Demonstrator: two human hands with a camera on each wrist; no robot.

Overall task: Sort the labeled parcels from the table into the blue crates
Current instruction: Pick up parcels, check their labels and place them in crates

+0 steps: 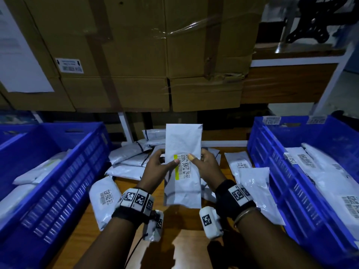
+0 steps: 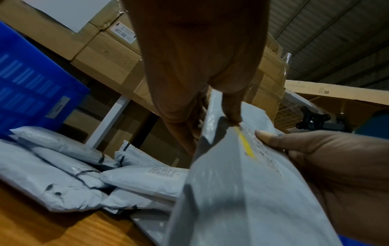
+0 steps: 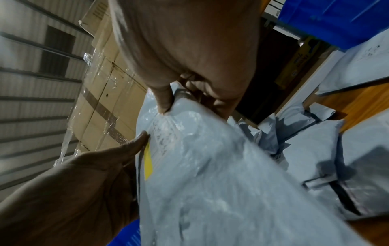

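Observation:
A white plastic parcel (image 1: 182, 167) with a barcode label and a yellow stripe is held upright above the wooden table (image 1: 186, 247), label toward me. My left hand (image 1: 161, 167) pinches its left edge, thumb on the label. My right hand (image 1: 204, 166) pinches the right edge, thumb on the label too. The left wrist view shows the same parcel (image 2: 242, 191) with my left thumb (image 2: 231, 109) on it. In the right wrist view the parcel (image 3: 210, 174) fills the lower middle. Blue crates stand at the left (image 1: 64, 183) and right (image 1: 279, 171), both holding parcels.
Several more white parcels (image 1: 132, 158) lie heaped on the table behind and beside the held one, one at the near left (image 1: 105, 199), another at the right (image 1: 256, 193). Large cardboard boxes (image 1: 145, 55) are stacked behind the table.

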